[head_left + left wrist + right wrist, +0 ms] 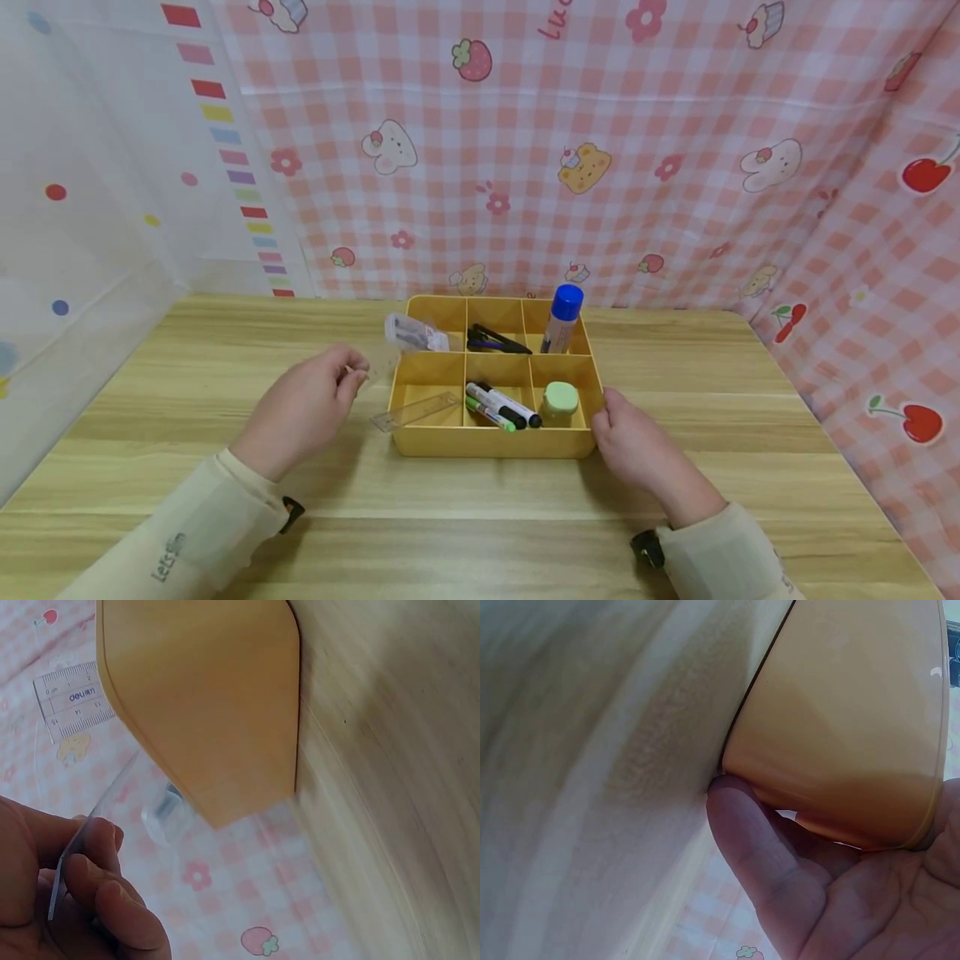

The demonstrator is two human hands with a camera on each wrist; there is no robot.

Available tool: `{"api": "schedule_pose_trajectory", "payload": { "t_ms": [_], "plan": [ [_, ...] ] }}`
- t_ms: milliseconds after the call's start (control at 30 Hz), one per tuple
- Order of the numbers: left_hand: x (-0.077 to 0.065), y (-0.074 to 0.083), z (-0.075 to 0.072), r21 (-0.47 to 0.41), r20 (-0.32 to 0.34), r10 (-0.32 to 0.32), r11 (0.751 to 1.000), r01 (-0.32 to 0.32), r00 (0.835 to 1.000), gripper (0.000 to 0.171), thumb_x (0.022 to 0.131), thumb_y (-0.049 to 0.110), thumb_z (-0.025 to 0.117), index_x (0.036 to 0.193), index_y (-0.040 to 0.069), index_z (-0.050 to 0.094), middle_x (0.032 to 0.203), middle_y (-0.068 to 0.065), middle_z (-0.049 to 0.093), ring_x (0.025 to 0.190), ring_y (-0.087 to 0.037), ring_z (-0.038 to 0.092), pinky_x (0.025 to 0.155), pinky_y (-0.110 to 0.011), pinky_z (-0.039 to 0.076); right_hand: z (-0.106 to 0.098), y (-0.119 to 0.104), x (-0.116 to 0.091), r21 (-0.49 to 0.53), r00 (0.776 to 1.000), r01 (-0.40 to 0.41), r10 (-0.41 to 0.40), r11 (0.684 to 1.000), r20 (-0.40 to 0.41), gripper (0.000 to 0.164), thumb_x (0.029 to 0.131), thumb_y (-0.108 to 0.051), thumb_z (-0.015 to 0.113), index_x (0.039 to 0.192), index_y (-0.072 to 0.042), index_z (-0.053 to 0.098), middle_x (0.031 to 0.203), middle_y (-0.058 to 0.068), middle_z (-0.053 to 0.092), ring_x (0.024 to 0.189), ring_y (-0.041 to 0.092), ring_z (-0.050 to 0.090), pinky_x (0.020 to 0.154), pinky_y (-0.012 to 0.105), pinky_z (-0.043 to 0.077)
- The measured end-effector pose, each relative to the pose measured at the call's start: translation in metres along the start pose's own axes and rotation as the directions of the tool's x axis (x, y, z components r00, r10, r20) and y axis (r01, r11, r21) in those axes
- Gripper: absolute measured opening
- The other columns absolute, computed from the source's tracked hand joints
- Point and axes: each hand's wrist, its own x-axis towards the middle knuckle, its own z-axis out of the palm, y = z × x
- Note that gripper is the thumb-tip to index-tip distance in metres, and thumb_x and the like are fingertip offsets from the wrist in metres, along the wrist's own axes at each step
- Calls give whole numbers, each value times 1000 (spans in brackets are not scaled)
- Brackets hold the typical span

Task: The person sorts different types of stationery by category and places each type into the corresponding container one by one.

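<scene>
A yellow six-compartment organizer tray (495, 443) stands on the table. Beside its left wall, my left hand (307, 404) pinches a thin clear plastic sheet (101, 799) between thumb and fingers; seen nearly edge-on, its kind cannot be told. A clear ruler (416, 412) lies slanted in the front left compartment, one end jutting over the wall. My right hand (633, 437) grips the tray's right side near the front corner, fingers against the wall (840, 727).
Behind, the tray holds a clear plastic case (418, 333), black pens (498, 340) and a blue-capped glue stick (562, 321). In front are several markers (502, 407) and a pale green rounded box (560, 398). Patterned cloth (480, 167) hangs behind the wooden table (450, 533).
</scene>
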Motion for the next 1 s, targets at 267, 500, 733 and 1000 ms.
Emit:
{"api": "schedule_pose_trajectory", "payload": {
  "t_ms": [267,500,733,1000],
  "plan": [
    [-1,1,5,8,11,20,1000,-20,1000,28,110,22,51,124,5,68,110,-10,76,86,-19,64,79,-44,58,0,0,0,0,1000,5,-5,1000,-5,56,109,-19,30,157,10,33,152,34,51,116,34,60,108,60,50],
    [-1,1,8,21,28,27,999,-28,999,27,110,23,51,122,6,69,109,-9,75,87,-19,64,81,-46,58,0,1,0,-1,1000,6,-6,1000,-2,57,109,-20,30,157,11,32,153,35,50,120,36,60,109,61,49],
    [0,2,12,26,60,20,999,-22,998,27,110,25,52,122,7,69,104,-5,74,81,-18,61,78,-42,55,0,2,1,3,1000,7,-7,1000,-1,56,109,-19,30,157,10,33,152,34,51,113,34,60,103,58,52],
    [0,4,13,26,93,8,1000,-11,996,28,110,25,52,124,8,69,93,0,70,74,-16,56,70,-34,48,0,2,0,-8,1000,1,-1,1000,4,56,110,-20,30,158,9,32,152,34,52,111,34,60,102,57,52]
  ]
}}
